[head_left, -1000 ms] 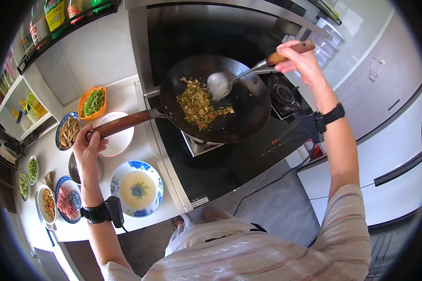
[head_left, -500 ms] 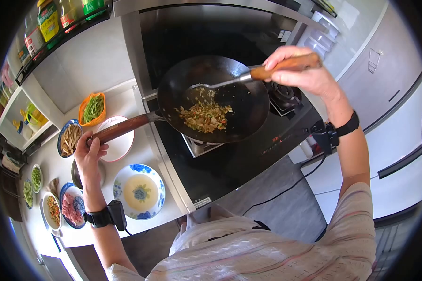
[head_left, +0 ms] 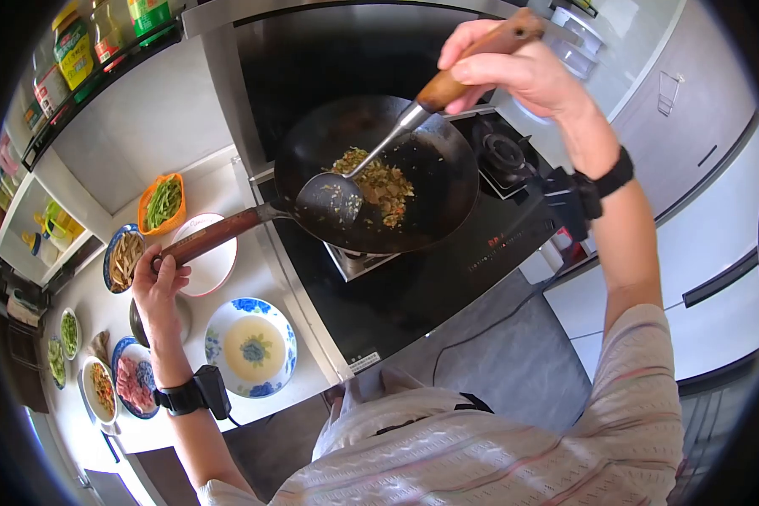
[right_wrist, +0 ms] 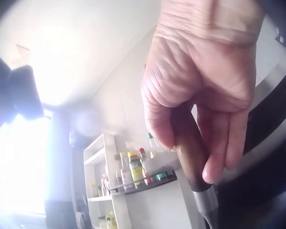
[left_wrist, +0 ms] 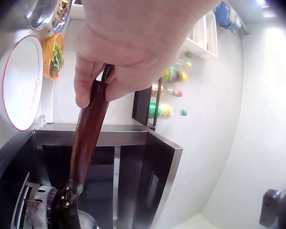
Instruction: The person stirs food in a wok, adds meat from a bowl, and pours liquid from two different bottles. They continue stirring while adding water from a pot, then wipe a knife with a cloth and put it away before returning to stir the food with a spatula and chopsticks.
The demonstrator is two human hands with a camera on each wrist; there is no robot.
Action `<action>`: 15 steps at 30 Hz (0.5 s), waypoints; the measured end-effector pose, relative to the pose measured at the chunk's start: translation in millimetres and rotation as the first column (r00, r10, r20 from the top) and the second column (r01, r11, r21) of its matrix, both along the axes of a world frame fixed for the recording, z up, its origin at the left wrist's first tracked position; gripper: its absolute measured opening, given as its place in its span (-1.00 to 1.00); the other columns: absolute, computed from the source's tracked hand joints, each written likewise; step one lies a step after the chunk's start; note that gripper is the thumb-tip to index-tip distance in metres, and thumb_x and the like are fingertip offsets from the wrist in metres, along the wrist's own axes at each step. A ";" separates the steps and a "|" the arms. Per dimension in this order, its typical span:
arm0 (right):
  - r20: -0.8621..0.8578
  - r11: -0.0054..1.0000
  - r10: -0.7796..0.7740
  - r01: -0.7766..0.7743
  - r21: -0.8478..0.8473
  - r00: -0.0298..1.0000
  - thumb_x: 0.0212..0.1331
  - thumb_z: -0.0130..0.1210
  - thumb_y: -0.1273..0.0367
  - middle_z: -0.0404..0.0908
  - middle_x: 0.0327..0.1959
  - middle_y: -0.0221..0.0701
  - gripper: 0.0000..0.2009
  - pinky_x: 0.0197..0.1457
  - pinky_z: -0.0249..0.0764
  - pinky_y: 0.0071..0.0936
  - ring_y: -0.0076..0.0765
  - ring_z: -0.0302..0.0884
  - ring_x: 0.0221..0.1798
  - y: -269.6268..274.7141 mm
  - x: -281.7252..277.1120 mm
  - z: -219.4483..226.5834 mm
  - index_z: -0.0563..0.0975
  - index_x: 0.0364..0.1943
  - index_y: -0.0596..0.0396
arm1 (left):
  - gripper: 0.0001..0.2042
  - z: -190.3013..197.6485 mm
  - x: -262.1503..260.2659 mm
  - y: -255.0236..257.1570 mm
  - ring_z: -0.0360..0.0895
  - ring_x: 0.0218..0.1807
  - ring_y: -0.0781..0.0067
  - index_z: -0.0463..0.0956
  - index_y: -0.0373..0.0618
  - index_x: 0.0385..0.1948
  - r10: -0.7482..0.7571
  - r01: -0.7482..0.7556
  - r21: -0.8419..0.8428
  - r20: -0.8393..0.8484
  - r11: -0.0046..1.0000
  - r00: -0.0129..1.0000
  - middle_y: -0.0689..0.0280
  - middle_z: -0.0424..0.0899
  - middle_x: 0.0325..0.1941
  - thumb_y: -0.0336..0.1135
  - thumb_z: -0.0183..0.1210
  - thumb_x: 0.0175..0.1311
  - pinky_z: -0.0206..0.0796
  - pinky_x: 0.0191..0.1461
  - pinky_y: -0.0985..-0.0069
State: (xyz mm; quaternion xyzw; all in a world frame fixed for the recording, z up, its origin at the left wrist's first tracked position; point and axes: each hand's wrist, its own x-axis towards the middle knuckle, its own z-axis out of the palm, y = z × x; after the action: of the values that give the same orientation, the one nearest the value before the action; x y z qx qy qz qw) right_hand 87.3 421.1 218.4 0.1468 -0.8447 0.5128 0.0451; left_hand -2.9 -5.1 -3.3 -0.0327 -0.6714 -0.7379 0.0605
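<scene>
A dark wok sits over the left burner, with chopped, browned food in its middle. My left hand grips the end of the wok's wooden handle; the left wrist view shows fingers and thumb around that handle. My right hand holds a wok spatula by its wooden handle, thumb and fingers curled about it. The spatula's metal blade lies low in the left side of the wok, bits of food on it. In the right wrist view only the spatula's handle and upper shank show.
Left of the stove stand a blue-flowered bowl of pale liquid, a white red-rimmed bowl, an orange basket of green vegetables and a plate of meat. A second burner lies to the right. Bottles line a rack above.
The spatula blade has swept through the food to the wok's left side, and the right hand has risen with the handle more steeply tilted. The left hand keeps its hold on the wok handle.
</scene>
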 end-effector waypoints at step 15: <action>0.242 0.531 -0.703 0.720 -0.448 0.669 0.03 0.09 0.29 0.57 -0.45 -0.12 -0.71 -0.50 0.57 -0.46 -0.26 0.59 -0.53 72.7 87.8 -152.2 0.41 -0.28 0.25 | -0.68 -1.2 -1.0 -1.8 0.54 -0.46 0.58 0.33 -0.23 -0.04 0.009 -0.009 -0.004 -0.006 1.000 1.000 0.37 0.48 -0.41 -0.38 0.10 0.17 0.34 -0.44 0.72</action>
State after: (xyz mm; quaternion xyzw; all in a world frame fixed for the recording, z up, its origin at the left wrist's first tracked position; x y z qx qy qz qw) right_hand 175.1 493.8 66.2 -0.2350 -0.6641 0.6550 0.2733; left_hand -3.9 -6.9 -4.4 -0.0320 -0.6729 -0.7361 0.0659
